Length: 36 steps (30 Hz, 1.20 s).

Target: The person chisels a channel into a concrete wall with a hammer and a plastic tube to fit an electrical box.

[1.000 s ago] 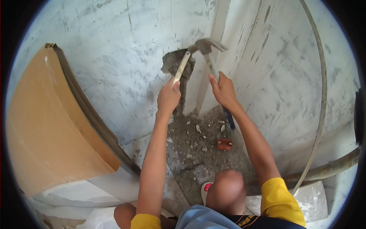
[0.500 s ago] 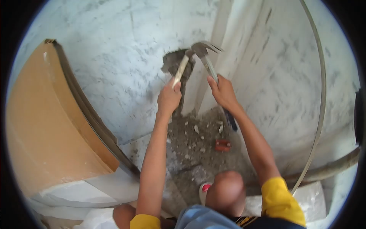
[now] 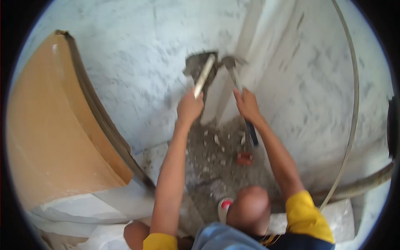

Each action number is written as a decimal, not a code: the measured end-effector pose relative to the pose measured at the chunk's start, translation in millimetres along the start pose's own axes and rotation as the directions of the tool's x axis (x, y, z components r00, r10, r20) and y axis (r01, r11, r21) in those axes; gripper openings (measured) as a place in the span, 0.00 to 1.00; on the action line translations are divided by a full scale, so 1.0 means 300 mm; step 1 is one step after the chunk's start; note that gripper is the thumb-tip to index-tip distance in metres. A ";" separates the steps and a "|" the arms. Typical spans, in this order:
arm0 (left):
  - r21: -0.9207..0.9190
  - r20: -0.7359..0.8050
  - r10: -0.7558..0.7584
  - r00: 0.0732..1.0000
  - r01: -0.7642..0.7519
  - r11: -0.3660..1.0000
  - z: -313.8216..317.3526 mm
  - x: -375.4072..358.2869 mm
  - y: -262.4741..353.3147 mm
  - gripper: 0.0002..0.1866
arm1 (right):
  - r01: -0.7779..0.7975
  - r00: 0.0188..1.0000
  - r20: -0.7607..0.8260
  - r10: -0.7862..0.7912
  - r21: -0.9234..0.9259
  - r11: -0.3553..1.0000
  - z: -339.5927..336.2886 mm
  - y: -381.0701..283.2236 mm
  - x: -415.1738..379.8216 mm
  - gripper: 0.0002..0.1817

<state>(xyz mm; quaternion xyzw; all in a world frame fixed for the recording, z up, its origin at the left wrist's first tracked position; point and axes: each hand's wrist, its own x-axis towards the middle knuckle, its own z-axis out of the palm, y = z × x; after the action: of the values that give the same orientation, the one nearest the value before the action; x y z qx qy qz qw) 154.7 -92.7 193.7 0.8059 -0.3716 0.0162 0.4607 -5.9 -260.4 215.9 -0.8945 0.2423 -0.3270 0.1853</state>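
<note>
My left hand (image 3: 190, 107) is closed round a pale, straight bar (image 3: 204, 77) that looks like a chisel. The bar slants up and to the right in front of a rough dark hole (image 3: 196, 64) in the wall; its working tip cannot be made out. My right hand (image 3: 248, 105) grips a claw hammer (image 3: 235, 78) partway along its shaft, with the dark grip end showing below the fist. The hammer head, slightly blurred, is just right of the bar's upper end, with its claw pointing right.
Rubble covers the floor (image 3: 212, 166) below the hole, and a reddish block (image 3: 245, 158) lies among it. A large brown panel (image 3: 54, 133) leans at the left. A cable (image 3: 355, 83) hangs along the right wall, near a pole (image 3: 362, 183). My knee (image 3: 252, 208) is close below.
The hammer head, which was against the bar's upper end, is now a little apart to its right. The bar's upper end shows uncovered. The whole view has shifted slightly.
</note>
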 end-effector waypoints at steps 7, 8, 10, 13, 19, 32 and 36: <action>-0.068 0.008 -0.073 0.997 0.073 0.995 0.052 -0.035 -0.010 0.18 | -0.043 0.982 -0.153 0.115 0.408 0.912 -0.273 -0.250 -0.105 0.29; -0.065 0.007 -0.071 0.997 0.071 0.995 0.078 -0.036 -0.031 0.18 | -0.020 0.977 -0.174 0.120 0.487 0.873 -0.288 -0.265 -0.131 0.25; 0.018 -0.129 0.049 0.990 -0.047 0.999 0.186 -0.038 -0.139 0.17 | 0.014 0.974 -0.195 0.117 0.566 0.824 -0.291 -0.265 -0.191 0.22; 0.178 0.005 0.115 0.993 -0.114 0.977 0.331 -0.186 -0.447 0.17 | -0.118 0.974 -0.086 0.211 0.601 0.791 -0.283 -0.204 -0.300 0.23; -0.050 0.110 -0.175 0.978 0.182 0.982 0.425 -0.631 -0.472 0.21 | -0.219 0.948 -0.016 0.317 0.690 0.690 -0.206 -0.088 -0.411 0.24; -0.018 0.208 0.195 0.959 -0.195 0.981 0.040 -0.595 -0.221 0.21 | -0.114 0.947 0.102 0.305 0.993 0.022 0.176 0.036 -0.582 0.28; 0.003 0.272 0.020 0.962 -0.022 1.000 0.068 -0.775 -0.241 0.20 | -0.274 0.895 0.267 0.358 0.961 -0.030 0.203 0.084 -0.614 0.29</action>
<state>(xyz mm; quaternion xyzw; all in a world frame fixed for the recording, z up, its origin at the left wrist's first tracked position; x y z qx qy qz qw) 24.5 49.4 43.3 0.7978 -0.4399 -0.0887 0.4027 -95.8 -168.3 68.7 -0.4311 0.1547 -0.3777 0.8047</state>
